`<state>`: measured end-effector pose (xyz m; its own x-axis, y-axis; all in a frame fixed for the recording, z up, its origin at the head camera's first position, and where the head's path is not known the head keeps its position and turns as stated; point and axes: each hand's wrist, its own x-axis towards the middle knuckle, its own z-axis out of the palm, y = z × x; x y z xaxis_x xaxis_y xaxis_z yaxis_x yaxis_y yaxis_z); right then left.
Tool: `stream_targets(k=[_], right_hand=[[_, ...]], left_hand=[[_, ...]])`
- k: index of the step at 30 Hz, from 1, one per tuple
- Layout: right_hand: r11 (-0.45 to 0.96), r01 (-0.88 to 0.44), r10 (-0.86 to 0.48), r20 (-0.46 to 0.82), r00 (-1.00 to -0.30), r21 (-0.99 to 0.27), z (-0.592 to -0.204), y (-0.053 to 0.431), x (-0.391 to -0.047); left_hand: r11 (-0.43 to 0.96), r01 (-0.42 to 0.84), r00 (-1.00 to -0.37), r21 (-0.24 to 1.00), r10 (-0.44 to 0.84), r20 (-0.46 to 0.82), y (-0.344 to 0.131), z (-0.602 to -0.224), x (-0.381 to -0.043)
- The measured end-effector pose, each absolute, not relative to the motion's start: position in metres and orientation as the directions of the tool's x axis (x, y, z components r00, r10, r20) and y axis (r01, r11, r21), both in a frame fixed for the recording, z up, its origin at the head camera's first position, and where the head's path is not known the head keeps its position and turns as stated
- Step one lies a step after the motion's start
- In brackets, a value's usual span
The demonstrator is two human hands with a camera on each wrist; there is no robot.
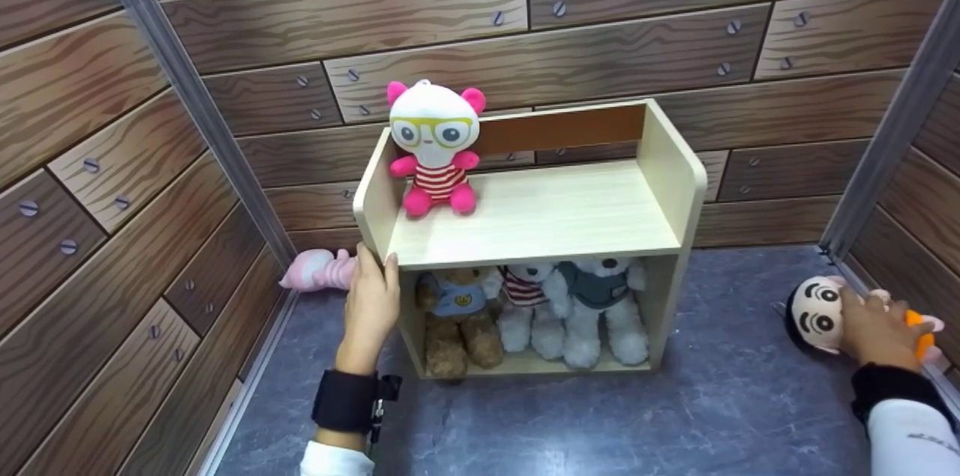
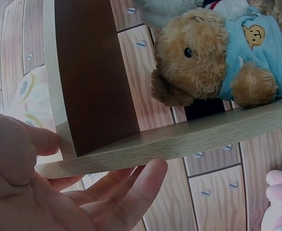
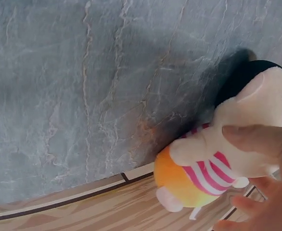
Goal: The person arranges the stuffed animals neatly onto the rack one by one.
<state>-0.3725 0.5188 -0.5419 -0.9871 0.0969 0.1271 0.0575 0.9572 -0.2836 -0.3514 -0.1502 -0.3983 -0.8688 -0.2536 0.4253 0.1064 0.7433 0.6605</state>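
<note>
My left hand [image 1: 373, 301] grips the left side panel of a small wooden shelf [image 1: 540, 209], thumb inside and fingers outside in the left wrist view. At the far right, my right hand [image 1: 879, 329] holds a plush doll [image 1: 816, 313] around its body; it has black hair, a striped top and orange shorts [image 3: 172, 171]. A pink-and-white panda plush [image 1: 435, 149] with yellow glasses sits on the upper board at left. Below it sit a brown teddy bear [image 2: 194, 53] in a blue shirt and two pale bears [image 1: 600, 311], heads partly hidden by the board.
A pink plush [image 1: 319, 271] lies on the floor left of the shelf, partly behind my left hand. Wood-patterned walls [image 1: 420, 3] enclose the grey marbled floor [image 1: 562, 416] at the back and both sides.
</note>
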Motion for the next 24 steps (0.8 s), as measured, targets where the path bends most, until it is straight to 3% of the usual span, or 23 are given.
stream_targets(k=[7, 17, 21, 24], right_hand=[[0.961, 0.044, 0.088, 0.152, -0.984, -0.272, -0.549, 0.518, -0.367], [0.961, 0.08, 0.088, 0.021, -0.996, -0.265, -0.546, 0.522, -0.368], [0.941, 0.121, 0.097, -0.09, -0.991, -0.316, -0.543, 0.527, -0.362], [0.889, 0.149, 0.088, -0.157, -0.984, -0.433, -0.543, 0.527, -0.355]], left_hand=[[0.739, 0.1, -0.874, 0.666, -0.255, 0.415, -0.15, -0.4, -0.35], [0.742, 0.056, -0.899, 0.669, -0.255, 0.358, -0.152, -0.398, -0.351], [0.734, 0.061, -0.887, 0.677, -0.271, 0.374, -0.152, -0.4, -0.353], [0.727, 0.05, -0.877, 0.685, -0.296, 0.379, -0.151, -0.4, -0.355]])
